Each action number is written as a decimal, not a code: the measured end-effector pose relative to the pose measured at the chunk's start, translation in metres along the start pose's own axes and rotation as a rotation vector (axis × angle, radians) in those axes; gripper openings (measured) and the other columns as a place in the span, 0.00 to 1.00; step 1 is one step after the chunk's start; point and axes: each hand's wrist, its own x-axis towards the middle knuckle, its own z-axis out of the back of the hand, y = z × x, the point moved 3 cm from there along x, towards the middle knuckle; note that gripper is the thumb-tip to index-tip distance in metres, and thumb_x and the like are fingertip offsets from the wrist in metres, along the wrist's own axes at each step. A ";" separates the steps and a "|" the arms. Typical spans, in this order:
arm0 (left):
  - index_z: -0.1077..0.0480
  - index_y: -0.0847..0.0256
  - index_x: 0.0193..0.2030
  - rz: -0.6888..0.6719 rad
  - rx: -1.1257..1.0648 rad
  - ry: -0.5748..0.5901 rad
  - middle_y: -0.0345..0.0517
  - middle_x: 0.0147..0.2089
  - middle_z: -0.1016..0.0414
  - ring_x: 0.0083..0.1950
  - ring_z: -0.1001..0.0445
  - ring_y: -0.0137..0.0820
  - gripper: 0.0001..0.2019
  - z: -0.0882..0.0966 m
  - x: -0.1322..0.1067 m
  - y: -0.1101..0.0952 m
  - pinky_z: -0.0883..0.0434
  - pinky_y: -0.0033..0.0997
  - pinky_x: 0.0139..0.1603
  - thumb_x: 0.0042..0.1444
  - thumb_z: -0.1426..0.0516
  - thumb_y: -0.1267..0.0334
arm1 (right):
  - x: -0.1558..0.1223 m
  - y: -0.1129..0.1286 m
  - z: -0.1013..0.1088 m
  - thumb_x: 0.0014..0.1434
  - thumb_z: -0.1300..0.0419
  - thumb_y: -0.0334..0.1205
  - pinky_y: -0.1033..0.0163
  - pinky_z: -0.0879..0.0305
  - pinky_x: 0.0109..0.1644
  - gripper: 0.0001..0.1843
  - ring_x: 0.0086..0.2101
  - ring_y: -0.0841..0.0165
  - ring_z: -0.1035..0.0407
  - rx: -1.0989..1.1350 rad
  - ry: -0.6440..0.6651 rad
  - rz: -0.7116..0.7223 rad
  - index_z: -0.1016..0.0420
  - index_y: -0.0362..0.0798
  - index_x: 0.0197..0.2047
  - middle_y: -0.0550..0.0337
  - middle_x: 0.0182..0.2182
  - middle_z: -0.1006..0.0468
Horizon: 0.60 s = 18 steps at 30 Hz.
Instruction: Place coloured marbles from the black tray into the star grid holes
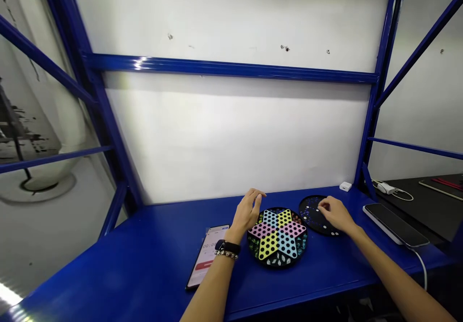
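A round Chinese checkers board lies on the blue table, with a pink, yellow and light-blue star full of black holes. Around the star, pockets in its black rim hold coloured marbles, among them white swirled ones at the front. My left hand hovers at the board's upper left edge, thumb apart from the fingers, with nothing seen in it. Right of the board sits a round black lid with small blue and white pieces scattered in it. Over its right side my right hand has its fingertips pinched together; whatever they hold is hidden.
A phone showing a timer lies left of the board, partly behind my left forearm. To the right rests another dark-screened device with a white cable. A small white case sits by the back wall. Blue frame posts border the table.
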 end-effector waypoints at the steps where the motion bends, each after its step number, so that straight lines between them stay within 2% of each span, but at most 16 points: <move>1: 0.27 0.54 0.45 -0.001 -0.023 -0.017 0.45 0.47 0.24 0.45 0.24 0.37 0.19 0.002 0.000 0.000 0.27 0.38 0.48 0.72 0.58 0.56 | -0.004 0.030 -0.010 0.64 0.44 0.38 0.65 0.35 0.44 0.11 0.41 0.65 0.26 0.096 0.037 0.093 0.19 0.48 0.40 0.55 0.41 0.19; 4: 0.28 0.55 0.44 0.012 -0.050 -0.092 0.46 0.46 0.25 0.45 0.24 0.37 0.20 0.008 0.001 0.001 0.28 0.38 0.48 0.72 0.59 0.55 | -0.020 0.120 -0.045 0.61 0.42 0.37 0.66 0.34 0.42 0.11 0.37 0.67 0.25 0.262 0.228 0.334 0.16 0.49 0.37 0.58 0.37 0.16; 5: 0.28 0.55 0.43 0.018 -0.048 -0.121 0.46 0.45 0.25 0.44 0.24 0.37 0.20 0.010 0.001 0.002 0.28 0.38 0.47 0.71 0.59 0.54 | -0.025 0.145 -0.056 0.60 0.40 0.38 0.66 0.34 0.42 0.10 0.37 0.67 0.25 0.281 0.282 0.372 0.16 0.49 0.37 0.59 0.37 0.16; 8: 0.28 0.56 0.42 0.018 -0.035 -0.180 0.46 0.44 0.26 0.43 0.25 0.37 0.21 0.014 0.001 0.003 0.28 0.37 0.46 0.71 0.60 0.54 | -0.034 0.193 -0.080 0.58 0.38 0.37 0.66 0.35 0.41 0.09 0.37 0.66 0.24 0.250 0.415 0.452 0.14 0.50 0.37 0.59 0.36 0.15; 11: 0.28 0.56 0.42 0.012 -0.043 -0.181 0.46 0.44 0.26 0.42 0.25 0.36 0.21 0.015 0.000 0.002 0.28 0.38 0.45 0.71 0.60 0.55 | -0.040 0.207 -0.086 0.60 0.38 0.39 0.65 0.35 0.43 0.10 0.40 0.64 0.24 0.152 0.396 0.486 0.14 0.50 0.39 0.57 0.39 0.15; 14: 0.28 0.56 0.42 0.015 -0.085 -0.183 0.46 0.45 0.26 0.41 0.24 0.35 0.21 0.014 0.000 0.000 0.28 0.37 0.45 0.72 0.61 0.56 | -0.049 0.204 -0.087 0.63 0.39 0.41 0.63 0.35 0.45 0.11 0.42 0.62 0.25 0.084 0.341 0.552 0.14 0.50 0.41 0.54 0.42 0.16; 18: 0.28 0.56 0.42 0.006 -0.094 -0.175 0.45 0.44 0.26 0.42 0.24 0.35 0.21 0.014 -0.001 -0.002 0.28 0.36 0.45 0.72 0.61 0.55 | -0.060 0.199 -0.089 0.65 0.41 0.42 0.63 0.35 0.45 0.13 0.42 0.63 0.26 0.090 0.342 0.557 0.15 0.50 0.42 0.54 0.39 0.18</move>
